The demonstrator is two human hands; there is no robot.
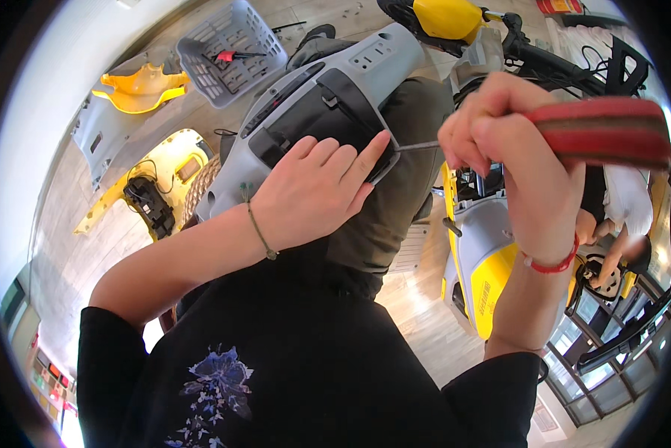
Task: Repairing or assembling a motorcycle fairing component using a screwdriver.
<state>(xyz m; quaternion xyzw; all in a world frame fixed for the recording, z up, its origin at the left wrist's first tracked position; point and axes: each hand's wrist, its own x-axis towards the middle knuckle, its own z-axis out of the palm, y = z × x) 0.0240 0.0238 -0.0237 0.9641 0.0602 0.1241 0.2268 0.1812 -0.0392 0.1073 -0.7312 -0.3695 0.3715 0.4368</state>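
The left hand [317, 190] lies flat, fingers together and stretched out, pressed on the dark inset of a grey plastic scooter panel [305, 104] that rests across the person's lap on grey trousers [395, 179]. The index fingertip reaches the lower right edge of that dark inset. A thin cord bracelet circles the left wrist.

The right hand [500, 142] is closed round a screwdriver with a red striped handle [604, 131]; its thin metal shaft [418, 146] runs leftward from the fist, and the tip meets the panel's edge just beside the left index fingertip. A red cord is tied on the right wrist.

To the right of the lap stands a yellow and grey scooter [477, 254], partly stripped, with black handlebars [552, 67] above it. On the wooden floor [418, 313] at the left lie a yellow body panel with a black part on it [152, 187], another yellow cover [137, 86], and a grey plastic basket [227, 52] holding a red-handled tool.
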